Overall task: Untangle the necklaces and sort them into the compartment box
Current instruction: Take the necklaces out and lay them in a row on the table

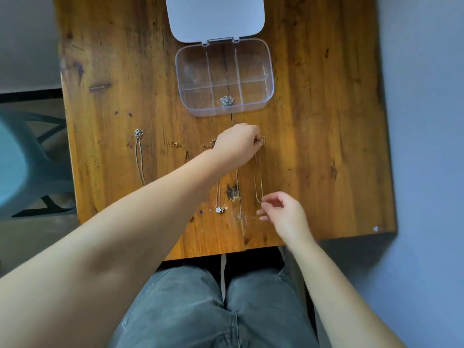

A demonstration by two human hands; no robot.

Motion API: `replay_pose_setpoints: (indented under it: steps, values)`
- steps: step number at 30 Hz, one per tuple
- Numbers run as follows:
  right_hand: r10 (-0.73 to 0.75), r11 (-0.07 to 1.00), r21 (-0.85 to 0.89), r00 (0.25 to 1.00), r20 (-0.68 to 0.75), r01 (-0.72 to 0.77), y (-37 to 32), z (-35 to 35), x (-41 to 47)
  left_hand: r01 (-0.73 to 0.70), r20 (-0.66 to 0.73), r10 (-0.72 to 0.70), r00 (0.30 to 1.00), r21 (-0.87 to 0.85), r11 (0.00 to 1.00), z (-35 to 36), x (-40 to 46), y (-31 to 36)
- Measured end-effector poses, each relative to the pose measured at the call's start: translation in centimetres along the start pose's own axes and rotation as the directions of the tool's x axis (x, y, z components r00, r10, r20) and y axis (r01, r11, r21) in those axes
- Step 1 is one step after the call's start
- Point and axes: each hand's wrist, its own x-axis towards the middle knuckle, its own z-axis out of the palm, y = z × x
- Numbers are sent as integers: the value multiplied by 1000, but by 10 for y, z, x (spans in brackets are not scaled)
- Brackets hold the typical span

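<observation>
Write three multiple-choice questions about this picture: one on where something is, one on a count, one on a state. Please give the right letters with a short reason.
1. Where in the compartment box is the bunched silver necklace?
A. near row, middle
B. far row, left
C. far row, right

2. How many compartments has the box?
A. four
B. six
C. nine

3. What state is the lid in?
A. shut
B. taken off
C. open, hinged back

Answers:
1 A: the silver bunch lies in the middle cell nearest the person.
2 B: the dividers make two rows of three.
3 C: the lid lies flat beyond the box, joined at the hinge.
</observation>
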Motion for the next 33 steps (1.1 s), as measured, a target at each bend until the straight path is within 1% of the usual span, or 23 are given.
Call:
replay_pose_setpoints:
  steps: [1, 2, 3, 4, 5, 6, 8, 10, 12, 13, 15, 17, 18, 19, 21, 22, 23, 25, 28, 33]
  values:
    - [-34, 996, -79, 999, -36, 31, 6, 6, -2, -15, 6, 15, 1000, 48, 999, 2, -1, 0]
    - [-93, 977, -200, 993, -66, 78, 10, 11, -4, -29, 8, 28, 1000, 85, 996, 4, -2, -1]
    - [-164, 931, -342, 983, -81, 127, 13, 13, -6, -40, 11, 39, 999, 103, 994, 5, -4, -2]
    - [-227, 868, -467, 971, -73, 168, 13, 15, -7, -47, 7, 47, 999, 98, 994, 5, -6, -4]
    - [-266, 814, -548, 963, -52, 195, 12, 15, -7, -48, -5, 48, 999, 75, 996, 5, -9, -6]
    - [-275, 780, -591, 961, -28, 206, 9, 14, -6, -48, -32, 49, 998, 42, 998, 3, -13, -8]
    - [-267, 751, -626, 964, 3, 210, -4, 8, -2, -64, -135, 63, 989, -3, 998, -3, -20, -16]
    - [-292, 760, -606, 956, 4, 235, -27, -1, 8, -67, -279, 61, 958, -9, 998, -12, -29, -27]
    - [-379, 771, -559, 925, -18, 305, -62, -10, 24, -3, -400, -15, 917, -45, 999, -23, -37, -42]
    - [-440, 762, -540, 898, -28, 357, -84, -11, 32, 38, -435, -63, 898, -66, 997, -28, -40, -51]
    - [-560, 705, -533, 828, -16, 467, -128, -8, 51, 104, -453, -129, 882, -79, 991, -34, -43, -66]
    - [-632, 616, -569, 773, 55, 545, -164, 3, 72, 136, -433, -160, 887, -87, 987, -38, -43, -76]
    - [-635, 564, -605, 763, 118, 563, -178, 11, 82, 143, -422, -171, 890, -96, 985, -39, -42, -78]
    - [-607, 505, -656, 771, 193, 561, -187, 18, 92, 147, -413, -178, 893, -107, 983, -40, -39, -80]
    - [-479, 365, -777, 819, 316, 513, -196, 32, 108, 157, -405, -193, 894, -121, 980, -42, -34, -83]
    - [-429, 300, -821, 837, 339, 486, -197, 37, 113, 165, -404, -203, 892, -127, 978, -44, -31, -84]
    - [-405, 260, -845, 847, 344, 467, -196, 41, 116, 173, -403, -213, 890, -133, 976, -46, -29, -85]
    - [-375, 257, -851, 859, 349, 458, -193, 43, 117, 176, -403, -220, 888, -144, 974, -48, -27, -87]
    - [-330, 309, -823, 865, 377, 477, -188, 41, 116, 157, -409, -221, 886, -183, 970, -47, -28, -85]
    - [-404, 327, -789, 832, 380, 520, -195, 35, 113, 166, -406, -237, 882, -204, 965, -48, -29, -83]
